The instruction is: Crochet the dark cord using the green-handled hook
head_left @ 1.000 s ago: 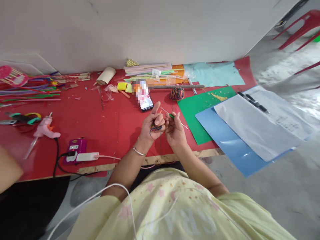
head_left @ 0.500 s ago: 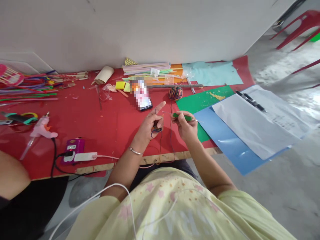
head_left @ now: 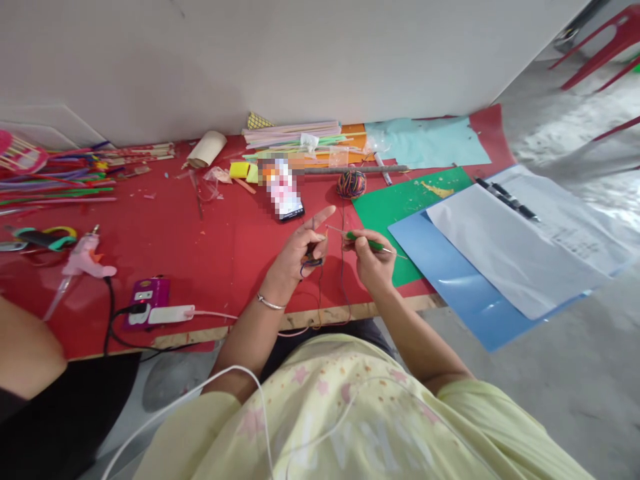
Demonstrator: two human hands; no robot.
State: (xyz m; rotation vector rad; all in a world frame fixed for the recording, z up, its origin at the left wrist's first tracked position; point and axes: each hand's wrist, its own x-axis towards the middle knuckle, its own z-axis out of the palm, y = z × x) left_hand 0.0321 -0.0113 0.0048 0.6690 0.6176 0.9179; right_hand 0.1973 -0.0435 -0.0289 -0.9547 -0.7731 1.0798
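Note:
My right hand (head_left: 374,259) grips a crochet hook (head_left: 369,243) by its green handle, its thin metal tip pointing left at my left hand. In my left hand (head_left: 304,248), the thumb and bent fingers close on a small dark piece of yarn work (head_left: 313,261), while the index finger sticks out with yarn around it. The piece is mostly hidden by the fingers. Strands of yarn (head_left: 343,280) hang down past the table edge between my hands. Beyond them sits a multicoloured yarn ball (head_left: 351,184), with a strand running from it toward me.
A phone (head_left: 291,212) lies behind my left hand. Blue folder (head_left: 467,303), papers (head_left: 520,257) and pens are at right, beside green sheet (head_left: 415,200). Glue gun (head_left: 85,257), scissors (head_left: 47,238) and purple power socket (head_left: 150,293) are at left. Another person's limb (head_left: 30,340) shows at lower left.
The crochet hook has tilted slightly, its rear end now lower and its tip near the left index finger. Both hands stay in nearly the same place; the view has shifted a little.

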